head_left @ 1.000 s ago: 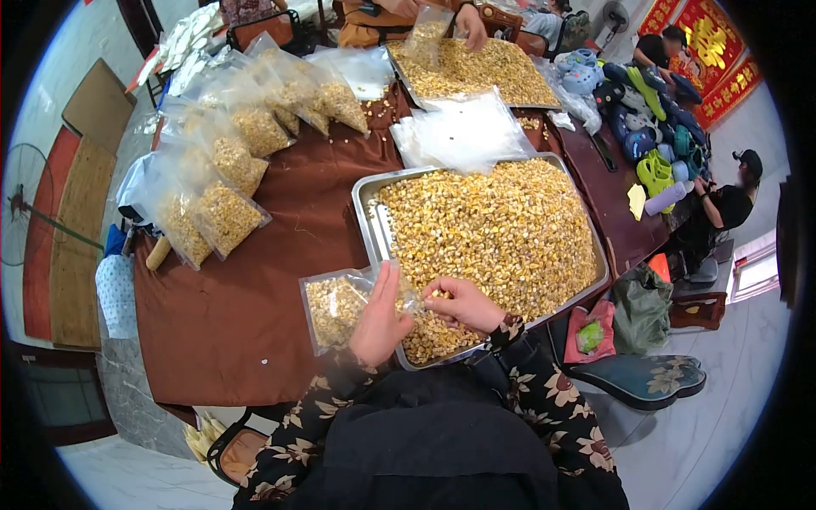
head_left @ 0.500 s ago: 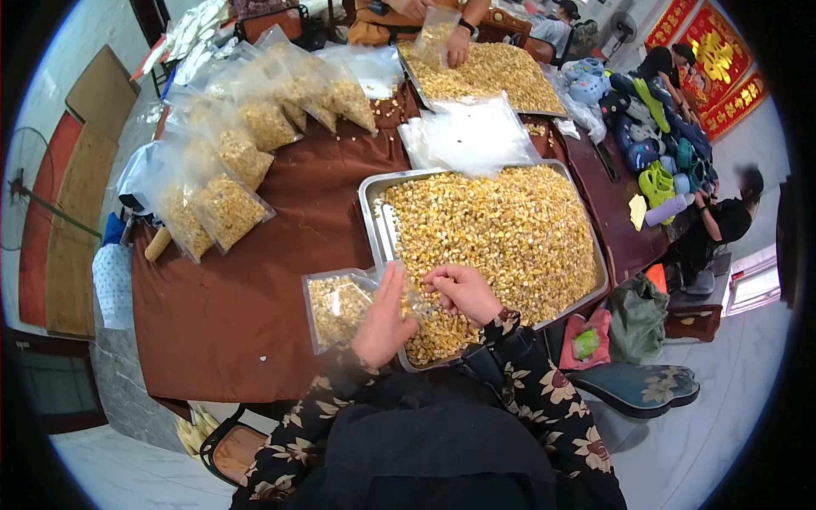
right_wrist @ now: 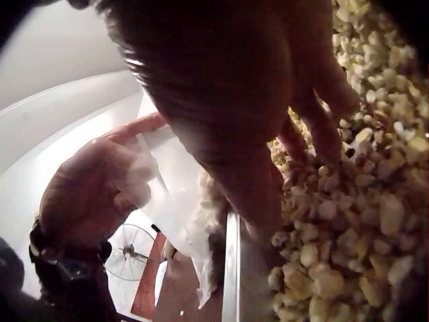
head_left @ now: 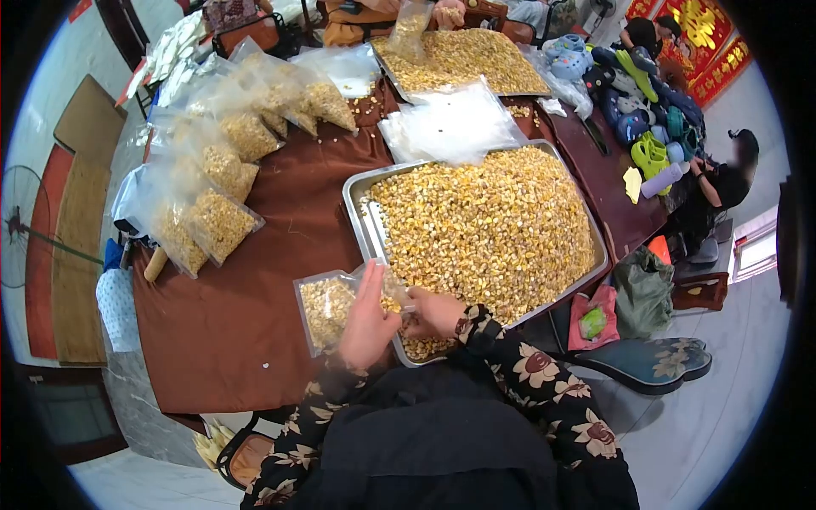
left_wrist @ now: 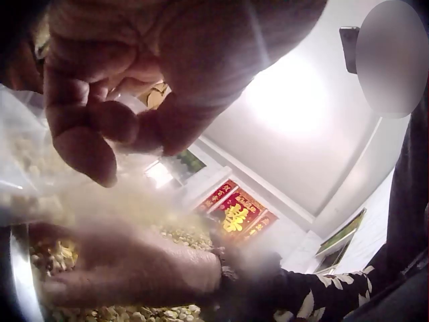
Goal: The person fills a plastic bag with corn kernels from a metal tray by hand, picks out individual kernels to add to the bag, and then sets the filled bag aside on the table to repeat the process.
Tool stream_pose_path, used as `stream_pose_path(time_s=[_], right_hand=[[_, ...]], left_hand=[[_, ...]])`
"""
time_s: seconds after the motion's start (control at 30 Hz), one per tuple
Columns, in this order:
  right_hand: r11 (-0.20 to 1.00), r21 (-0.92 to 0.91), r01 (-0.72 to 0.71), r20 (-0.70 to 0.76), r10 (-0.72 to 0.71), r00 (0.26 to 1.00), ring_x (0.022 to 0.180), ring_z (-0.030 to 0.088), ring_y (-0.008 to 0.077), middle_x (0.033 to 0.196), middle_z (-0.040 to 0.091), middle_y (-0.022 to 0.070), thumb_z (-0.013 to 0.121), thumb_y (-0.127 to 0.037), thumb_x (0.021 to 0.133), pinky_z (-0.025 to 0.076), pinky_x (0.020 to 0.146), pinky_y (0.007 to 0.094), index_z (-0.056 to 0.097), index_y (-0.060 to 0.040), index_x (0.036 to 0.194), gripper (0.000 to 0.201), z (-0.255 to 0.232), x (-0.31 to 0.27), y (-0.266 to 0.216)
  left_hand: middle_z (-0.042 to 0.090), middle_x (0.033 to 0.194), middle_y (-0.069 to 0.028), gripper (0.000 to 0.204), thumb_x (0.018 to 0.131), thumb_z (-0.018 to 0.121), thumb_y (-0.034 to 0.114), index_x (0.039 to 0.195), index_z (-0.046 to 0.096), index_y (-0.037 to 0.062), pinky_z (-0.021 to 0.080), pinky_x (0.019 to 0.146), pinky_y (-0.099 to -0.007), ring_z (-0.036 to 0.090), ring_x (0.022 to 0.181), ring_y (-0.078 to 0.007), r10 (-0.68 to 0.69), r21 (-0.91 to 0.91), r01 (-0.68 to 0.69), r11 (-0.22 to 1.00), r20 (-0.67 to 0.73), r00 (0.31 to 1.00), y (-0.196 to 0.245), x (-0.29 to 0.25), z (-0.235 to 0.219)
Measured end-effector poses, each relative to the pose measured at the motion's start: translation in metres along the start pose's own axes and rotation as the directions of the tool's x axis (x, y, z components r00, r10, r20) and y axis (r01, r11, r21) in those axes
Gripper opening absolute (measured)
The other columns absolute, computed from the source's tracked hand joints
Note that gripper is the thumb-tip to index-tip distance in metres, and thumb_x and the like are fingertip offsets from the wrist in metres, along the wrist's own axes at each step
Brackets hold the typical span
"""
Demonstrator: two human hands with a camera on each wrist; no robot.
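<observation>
A clear plastic bag [head_left: 328, 309] partly filled with kernels lies at the tray's left front corner. My left hand [head_left: 367, 323] pinches its mouth, two fingers extended upward in the head view; the left wrist view shows other fingers of the left hand [left_wrist: 110, 94] bent at the plastic. Close beside the bag's mouth, my right hand [head_left: 437, 313] is low over the tray [head_left: 355, 223]. In the right wrist view the right hand [right_wrist: 234, 87] reaches down, fingers touching the kernels [right_wrist: 328, 248]. Its fingertips are partly hidden in the head view.
Several filled bags [head_left: 223, 223] stand at the left on the brown cloth [head_left: 280, 340]. Empty plastic bags [head_left: 450, 123] lie behind the tray, with a second kernel tray [head_left: 476, 64] beyond. Shoes [head_left: 650, 153] and a purple bottle [head_left: 661, 180] are at the right.
My right hand has moved left and down, from above the kernels to beside the bag's mouth. My left hand keeps its hold. Across the table, another person's hand has shifted at the far tray.
</observation>
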State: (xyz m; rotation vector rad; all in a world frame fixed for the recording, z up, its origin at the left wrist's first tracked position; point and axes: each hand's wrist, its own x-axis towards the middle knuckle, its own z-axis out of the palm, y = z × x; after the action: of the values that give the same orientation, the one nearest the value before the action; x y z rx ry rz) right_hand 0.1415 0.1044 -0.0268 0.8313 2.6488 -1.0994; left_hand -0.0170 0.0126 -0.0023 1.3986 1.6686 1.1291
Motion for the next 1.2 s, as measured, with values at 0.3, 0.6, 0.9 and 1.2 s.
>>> stream_pose_path(time_s=[0.3, 0.6, 0.9, 1.2], right_hand=[[0.943, 0.306, -0.131, -0.132, 0.178, 0.975, 0.062, 0.061, 0.0176, 0.079, 0.061, 0.0106, 0.066, -0.018, 0.082, 0.049, 0.057, 0.0316, 0.062, -0.0057, 0.104, 0.025, 0.023, -0.022, 0.036], [0.584, 0.789, -0.188, 0.056, 0.236, 0.970, 0.048, 0.048, 0.0056, 0.064, 0.053, -0.0008, 0.062, -0.022, 0.086, 0.039, 0.044, 0.0215, 0.062, -0.0040, 0.101, 0.023, -0.051, -0.020, -0.014], [0.735, 0.653, -0.180, -0.034, 0.266, 0.963, 0.055, 0.054, 0.0069, 0.076, 0.062, 0.0045, 0.051, -0.018, 0.093, 0.046, 0.048, 0.0222, 0.059, 0.0011, 0.112, 0.028, -0.053, 0.002, -0.047], [0.925, 0.325, -0.197, -0.304, 0.299, 0.905, 0.080, 0.062, 0.0315, 0.087, 0.064, 0.0152, 0.056, -0.019, 0.084, 0.050, 0.074, 0.0377, 0.064, -0.0033, 0.100, 0.024, -0.017, -0.013, 0.019]], left_hand=[[0.021, 0.148, -0.0224, 0.073, 0.074, 0.057, 0.003, 0.139, 0.025, -0.0034, 0.047, 0.080, -0.0398, 0.054, 0.104, -0.0408, -0.058, 0.046, 0.054, 0.997, 0.076, 0.995, 0.003, 0.001, 0.001], [0.021, 0.148, -0.0206, 0.075, 0.072, 0.058, 0.004, 0.140, 0.025, -0.0008, 0.047, 0.079, -0.0407, 0.054, 0.103, -0.0415, -0.065, 0.040, 0.062, 0.997, 0.090, 0.994, 0.008, 0.001, 0.004], [0.021, 0.147, -0.0225, 0.076, 0.071, 0.058, 0.003, 0.140, 0.025, -0.0015, 0.047, 0.080, -0.0409, 0.053, 0.106, -0.0414, 0.000, 0.093, -0.006, 0.996, 0.069, 0.998, -0.001, 0.001, 0.007], [0.020, 0.147, -0.0233, 0.075, 0.073, 0.057, 0.002, 0.140, 0.023, -0.0026, 0.045, 0.087, -0.0381, 0.045, 0.118, -0.0412, -0.043, -0.033, 0.047, 0.998, 0.103, 0.994, 0.004, 0.002, 0.002]])
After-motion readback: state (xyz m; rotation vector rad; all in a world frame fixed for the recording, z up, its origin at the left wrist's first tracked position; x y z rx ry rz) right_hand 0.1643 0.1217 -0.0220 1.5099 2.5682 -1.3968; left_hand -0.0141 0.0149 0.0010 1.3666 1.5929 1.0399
